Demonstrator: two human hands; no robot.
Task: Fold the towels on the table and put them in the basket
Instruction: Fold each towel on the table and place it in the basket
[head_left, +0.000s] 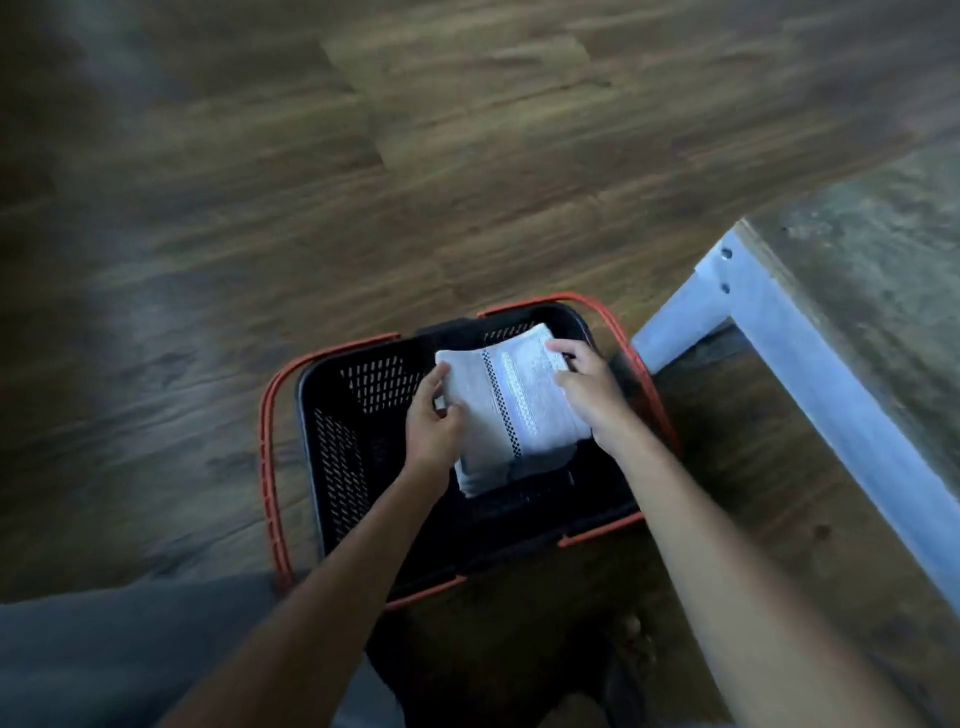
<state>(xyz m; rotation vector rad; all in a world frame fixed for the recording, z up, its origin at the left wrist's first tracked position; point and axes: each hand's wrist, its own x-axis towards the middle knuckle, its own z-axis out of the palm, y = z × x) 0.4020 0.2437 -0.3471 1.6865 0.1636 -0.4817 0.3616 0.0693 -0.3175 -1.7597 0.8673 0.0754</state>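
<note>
Folded white towel (511, 405) held over the opening of the black basket (337, 457), which stands on the wooden floor (363, 182) beside the table (857, 291). The left hand (434, 423) pinches the towel's left edge, thumb on top; the right hand (589, 392) grips its right edge, fingers curled over

I see one folded white towel (511, 410) with a dark checked stripe, lower centre of frame, lying inside the rim of the black, red-handled basket (337, 467).
</note>
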